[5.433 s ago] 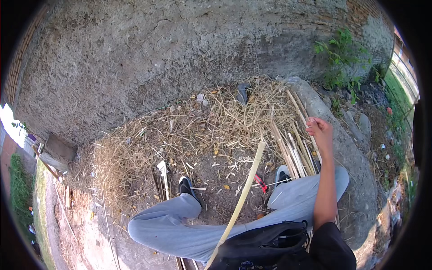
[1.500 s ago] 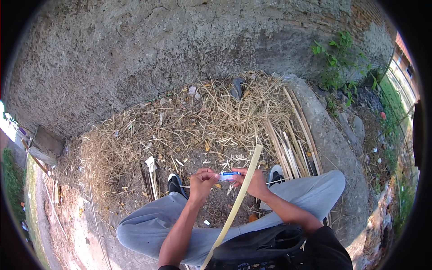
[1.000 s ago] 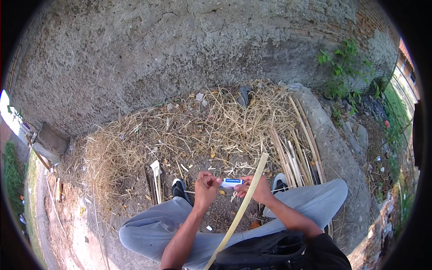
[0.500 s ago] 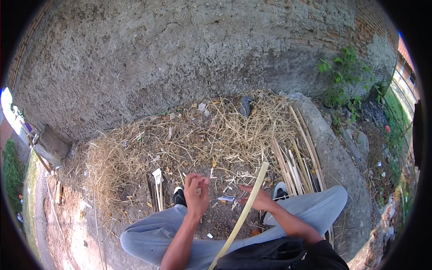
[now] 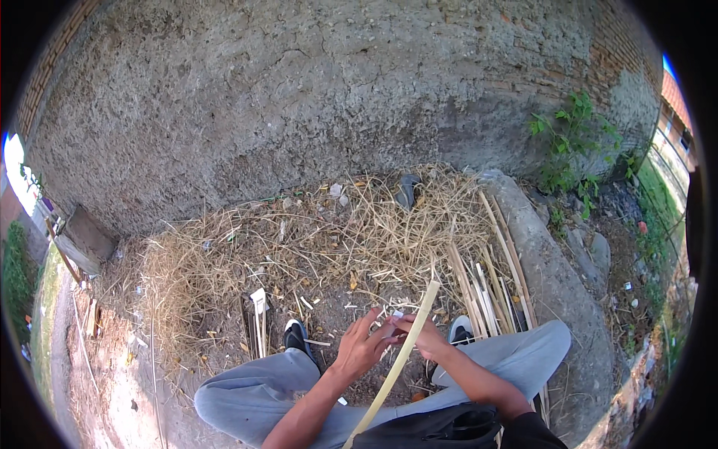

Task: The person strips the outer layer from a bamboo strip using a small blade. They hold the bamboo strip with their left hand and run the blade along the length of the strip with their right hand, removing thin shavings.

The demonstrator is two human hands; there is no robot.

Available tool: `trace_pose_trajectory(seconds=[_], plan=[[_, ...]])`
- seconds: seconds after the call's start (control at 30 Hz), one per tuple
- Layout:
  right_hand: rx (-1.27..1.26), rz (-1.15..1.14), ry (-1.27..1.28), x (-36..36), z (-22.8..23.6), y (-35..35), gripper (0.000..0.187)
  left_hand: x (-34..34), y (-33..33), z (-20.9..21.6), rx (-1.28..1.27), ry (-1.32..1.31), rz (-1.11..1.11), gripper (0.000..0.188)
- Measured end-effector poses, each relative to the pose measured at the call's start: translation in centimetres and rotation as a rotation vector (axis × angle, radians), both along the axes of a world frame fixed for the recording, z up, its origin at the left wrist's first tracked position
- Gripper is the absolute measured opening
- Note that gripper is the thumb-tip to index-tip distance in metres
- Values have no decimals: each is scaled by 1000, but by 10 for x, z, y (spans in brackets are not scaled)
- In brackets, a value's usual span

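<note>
Left hand [image 5: 361,349] and right hand [image 5: 428,339] meet at lower centre of frame, fingers half curled, fingertips around small whitish thing [image 5: 398,314]; cannot tell which hand grips it. Handling looks unfinished: thing not set down, further progress unclear. Pale strip [image 5: 396,367] slants in front of right hand, hiding part. Slats [image 5: 486,297] right of centre, straw [image 5: 179,280] left, rough wall [image 5: 262,97] across top.

Left forearm [image 5: 318,400] angled forward and rightward, right forearm [image 5: 477,380] angled forward and leftward, left hand [image 5: 359,350] and right hand [image 5: 428,340] close together, fingers [image 5: 366,322] partly bent, exact grip not discernible
</note>
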State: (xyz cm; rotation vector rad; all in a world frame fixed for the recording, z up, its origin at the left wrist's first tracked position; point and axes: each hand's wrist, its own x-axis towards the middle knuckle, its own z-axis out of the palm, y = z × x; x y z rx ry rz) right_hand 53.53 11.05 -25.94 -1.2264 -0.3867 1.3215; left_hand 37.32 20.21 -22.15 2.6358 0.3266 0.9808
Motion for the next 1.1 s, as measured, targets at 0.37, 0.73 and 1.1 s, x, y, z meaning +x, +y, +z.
trace_pose_trajectory(seconds=[0.37, 0.73, 1.1], plan=[[-7, 6, -56, 3, 7, -3, 21, -9, 9, -3, 245, 89, 74, 53], [49, -58, -152, 1, 13, -5, 30, -4, 2, 1, 249, 6, 39, 46], [127, 33, -7, -2, 15, -6, 36, -4, 4, -4, 160, -3, 23, 38]])
